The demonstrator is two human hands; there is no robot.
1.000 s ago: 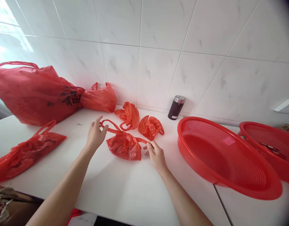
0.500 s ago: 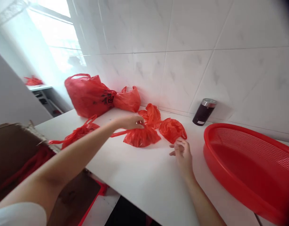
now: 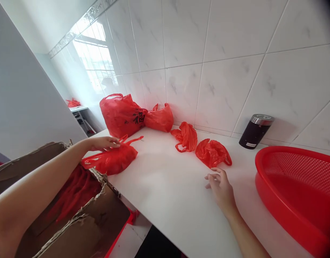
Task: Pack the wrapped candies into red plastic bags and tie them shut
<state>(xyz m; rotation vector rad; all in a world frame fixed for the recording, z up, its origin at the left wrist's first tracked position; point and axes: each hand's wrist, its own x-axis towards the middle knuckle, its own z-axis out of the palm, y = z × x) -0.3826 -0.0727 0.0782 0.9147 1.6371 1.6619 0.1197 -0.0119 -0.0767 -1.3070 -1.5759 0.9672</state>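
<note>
My left hand (image 3: 103, 143) reaches to the counter's left edge, its fingers pressed together on top of a red plastic bag (image 3: 111, 161) that lies there by the corner. My right hand (image 3: 221, 186) rests on the white counter (image 3: 167, 193), its fingers loosely apart and holding nothing. Just beyond its fingertips lies a small crumpled red bag (image 3: 211, 152). Another crumpled red bag (image 3: 186, 136) lies a little farther back.
A big red bag with a black character (image 3: 122, 114) and a smaller full red bag (image 3: 159, 118) lean on the tiled wall. A dark jar with a metal lid (image 3: 254, 130) stands by the wall. A red mesh basket (image 3: 296, 186) is at the right. An open cardboard box (image 3: 73, 204) sits below the counter's left edge.
My left hand has carried the red bag from the middle of the counter to its left edge. My right hand has let go of the bag's handle and rests open. My view has swung left.
</note>
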